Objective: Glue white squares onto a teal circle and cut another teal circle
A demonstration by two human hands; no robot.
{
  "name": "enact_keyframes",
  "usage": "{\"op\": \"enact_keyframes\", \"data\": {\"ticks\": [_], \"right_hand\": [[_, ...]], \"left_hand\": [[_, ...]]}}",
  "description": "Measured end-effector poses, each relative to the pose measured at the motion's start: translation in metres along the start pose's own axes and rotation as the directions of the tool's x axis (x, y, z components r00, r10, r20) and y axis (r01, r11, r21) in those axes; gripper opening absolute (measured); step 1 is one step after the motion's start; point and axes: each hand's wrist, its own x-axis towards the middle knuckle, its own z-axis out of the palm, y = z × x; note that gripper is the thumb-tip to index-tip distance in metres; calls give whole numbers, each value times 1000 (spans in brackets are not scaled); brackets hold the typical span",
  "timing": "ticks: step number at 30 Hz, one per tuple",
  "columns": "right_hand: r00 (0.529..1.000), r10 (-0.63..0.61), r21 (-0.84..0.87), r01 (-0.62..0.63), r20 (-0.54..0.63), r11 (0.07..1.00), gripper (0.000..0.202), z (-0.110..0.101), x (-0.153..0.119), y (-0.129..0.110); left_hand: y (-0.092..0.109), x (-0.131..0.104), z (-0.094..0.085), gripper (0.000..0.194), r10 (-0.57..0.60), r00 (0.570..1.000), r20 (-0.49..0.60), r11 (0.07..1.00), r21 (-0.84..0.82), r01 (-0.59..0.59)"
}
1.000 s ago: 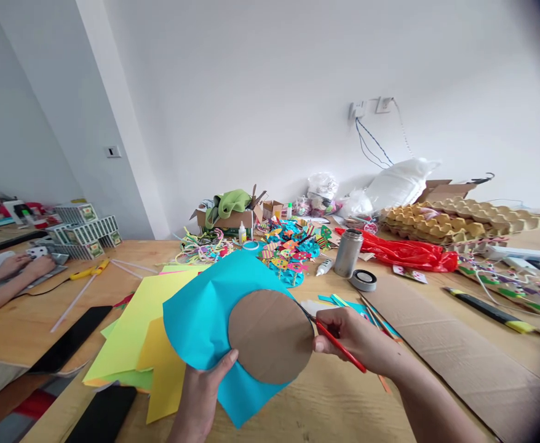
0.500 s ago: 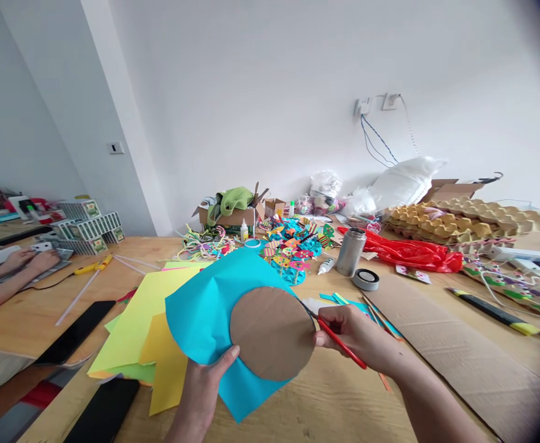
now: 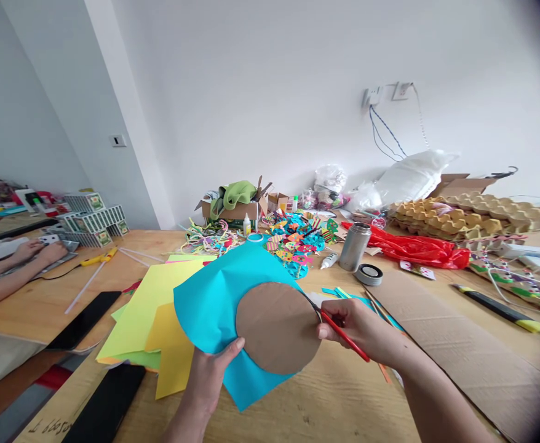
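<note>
My left hand (image 3: 212, 375) grips a blue sheet of paper (image 3: 214, 295) together with a round cardboard disc (image 3: 279, 329) lying on it. Its thumb presses on the disc's lower left edge, and the other fingers are hidden underneath. In my right hand (image 3: 362, 326) are red-handled scissors (image 3: 346, 337), their blades at the disc's upper right edge, where the blue paper meets it. Along the disc's right side hardly any blue paper shows. Paper and disc are held up over the table, slightly tilted.
Yellow paper sheets (image 3: 136, 307) lie at left, with colourful cut-outs (image 3: 293, 240) behind. A metal flask (image 3: 355, 246), a cardboard strip (image 3: 459, 344), a box cutter (image 3: 500, 307) and egg trays (image 3: 464, 215) stand or lie to the right. Another person's hands (image 3: 43, 249) work at far left.
The whole view has shifted slightly, so everything appears a little further right and higher. Both hands keep their hold; the scissors stay at the disc's upper right edge.
</note>
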Motion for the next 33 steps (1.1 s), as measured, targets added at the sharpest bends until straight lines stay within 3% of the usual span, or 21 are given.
{"op": "enact_keyframes", "data": {"ticks": [11,17,28,33], "right_hand": [[1000,9,13,-8,-24,1000,59,1,2,6],[1000,17,-21,-16,17,1000,59,-1,0,-1],[999,-46,-120,48,18,992,60,-2,-2,2],[998,-10,-83,15,68,996,59,-3,-3,-3]], "left_hand": [[0,2,-3,62,-53,998,44,997,-53,55],[2,0,3,61,-17,999,-29,999,-52,16],[3,2,-2,66,12,1000,20,1000,17,-12],[3,3,-2,70,-1,1000,13,1000,-4,1]]}}
